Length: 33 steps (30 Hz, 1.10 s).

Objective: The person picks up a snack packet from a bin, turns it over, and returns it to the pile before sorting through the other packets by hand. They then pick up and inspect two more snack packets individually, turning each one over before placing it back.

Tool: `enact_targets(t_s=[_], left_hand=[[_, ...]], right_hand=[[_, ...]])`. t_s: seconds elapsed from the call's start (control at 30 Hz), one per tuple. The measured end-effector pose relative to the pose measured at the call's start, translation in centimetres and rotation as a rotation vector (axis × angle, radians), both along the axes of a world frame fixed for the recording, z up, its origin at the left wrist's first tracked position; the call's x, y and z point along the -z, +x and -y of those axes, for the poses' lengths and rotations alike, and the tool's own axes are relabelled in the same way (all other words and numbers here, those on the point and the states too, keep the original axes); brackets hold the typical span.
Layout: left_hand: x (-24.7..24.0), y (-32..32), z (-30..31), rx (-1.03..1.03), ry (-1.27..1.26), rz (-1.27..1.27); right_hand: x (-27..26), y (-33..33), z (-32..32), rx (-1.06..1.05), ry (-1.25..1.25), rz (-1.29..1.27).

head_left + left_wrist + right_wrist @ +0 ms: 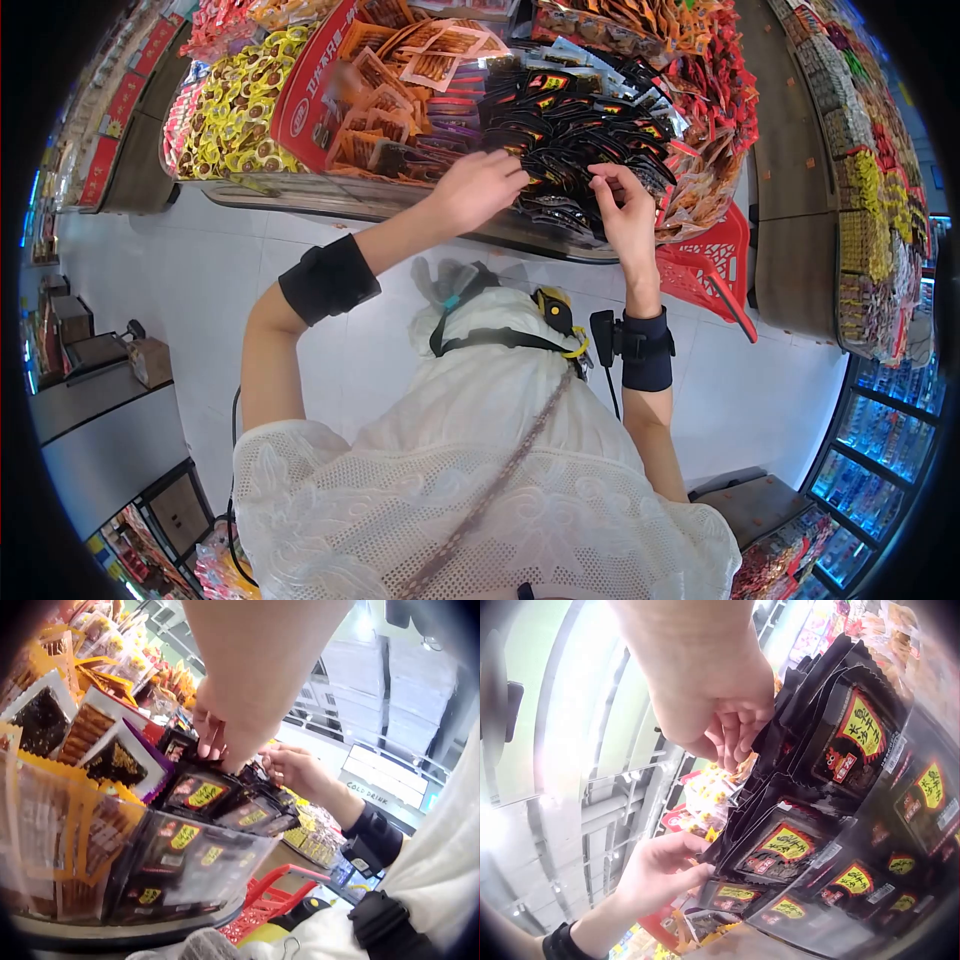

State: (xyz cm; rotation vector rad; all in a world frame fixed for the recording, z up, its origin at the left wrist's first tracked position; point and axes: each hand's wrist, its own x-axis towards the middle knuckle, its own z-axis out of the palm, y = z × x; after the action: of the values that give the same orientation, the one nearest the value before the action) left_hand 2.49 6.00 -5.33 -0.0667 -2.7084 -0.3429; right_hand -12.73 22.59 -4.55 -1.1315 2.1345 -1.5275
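Black snack packets (560, 150) with yellow-and-red labels stand in tight rows in a display bin. My left hand (478, 190) reaches over their left side. In the right wrist view the left hand (660, 870) pinches the edge of a black snack packet (776, 847) between thumb and fingers. My right hand (628, 215) is at the right side of the same rows, its thumb and forefinger close together. Its fingers curl beside the packets' top edges in the right wrist view; I cannot tell whether they grip one. The left wrist view shows both hands close together behind the front packets.
A clear front panel (202, 859) edges the bin. Orange snack packets (375, 120) and a red sign board (315, 95) are to the left, with yellow packets (245, 105) beyond. A red shopping basket (708, 262) stands right of the bin. Stocked shelves (855, 150) line the right side.
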Motion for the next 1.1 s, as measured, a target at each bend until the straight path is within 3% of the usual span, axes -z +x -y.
enact_targets(t_s=[0.1,0.2,0.4,0.53,0.57,0.67,0.7,0.87,1.1], left_hand=[[0.8,0.0,-0.2,-0.044,-0.029,0.039],[0.4,0.4,0.0,-0.073,0.152,0.109],[-0.8,1.4,1.7,0.077,0.537,-0.048],[-3.8,-0.7,1.1,-0.238,0.896,-0.138],[-3.3,-2.0,1.4,-0.192,1.059,-0.297],[-4.7,-3.4,1.6,-0.188,1.252,-0.289],[-4.8,-3.7,1.7,-0.157,1.455,-0.231],[-5.8,-4.2,1.4,-0.158,1.542,-0.112],[-5.8,-4.3,1.5,-0.134,1.592,-0.009]], right_hand=[[0.2,0.0,-0.3,-0.023,0.037,0.018],[0.1,0.0,-0.4,-0.017,0.006,0.014],[-0.2,0.2,-0.3,0.004,-0.040,0.035],[-1.6,0.5,0.8,-0.042,-0.157,0.189],[-2.1,0.6,1.1,-0.065,-0.194,0.229],[-2.8,0.8,1.9,-0.052,-0.239,0.260],[-3.1,0.9,2.0,-0.055,-0.247,0.313],[-3.8,1.1,2.3,-0.068,-0.319,0.597],[-2.8,0.4,2.0,-0.113,-0.320,0.744]])
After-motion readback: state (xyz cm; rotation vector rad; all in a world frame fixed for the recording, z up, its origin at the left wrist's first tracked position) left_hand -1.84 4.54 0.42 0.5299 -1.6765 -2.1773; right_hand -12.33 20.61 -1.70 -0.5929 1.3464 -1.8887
